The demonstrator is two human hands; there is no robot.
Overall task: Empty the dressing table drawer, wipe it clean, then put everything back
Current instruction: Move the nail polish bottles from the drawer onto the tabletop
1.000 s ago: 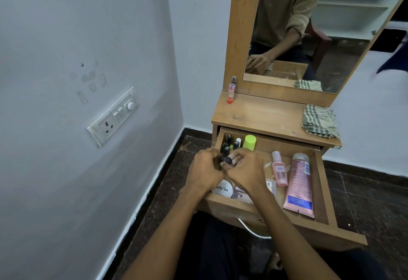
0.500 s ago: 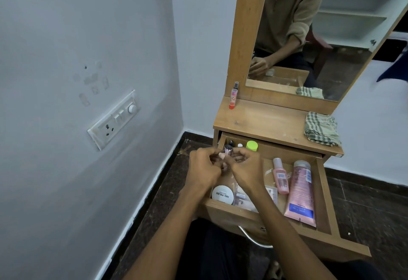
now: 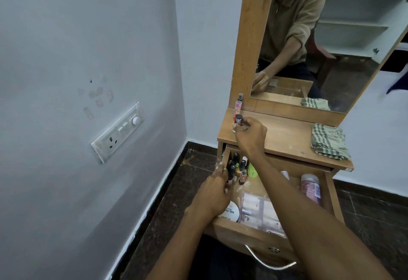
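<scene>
The wooden drawer (image 3: 329,182) stands pulled out under the dressing table top (image 3: 284,138). My right hand (image 3: 250,135) holds a small black-capped nail polish bottle (image 3: 238,120) over the left part of the top, beside a pink spray bottle (image 3: 238,105). My left hand (image 3: 217,189) is in the drawer's back left corner, fingers closed around nail polish bottles (image 3: 237,168) clustered there. Also in the drawer lie a green-capped item (image 3: 252,170), a round white tin (image 3: 231,211), clear packets (image 3: 258,211) and a pink tube (image 3: 310,189).
A folded checked cloth (image 3: 330,141) lies on the right of the table top. The mirror (image 3: 320,37) rises behind it. A wall with a switch panel (image 3: 118,133) runs close on the left. The metal drawer handle (image 3: 267,260) juts toward me over dark floor.
My hands were together over the nail polish cluster. My right hand has since lifted one bottle up to the table top, while my left stayed at the cluster in the drawer.
</scene>
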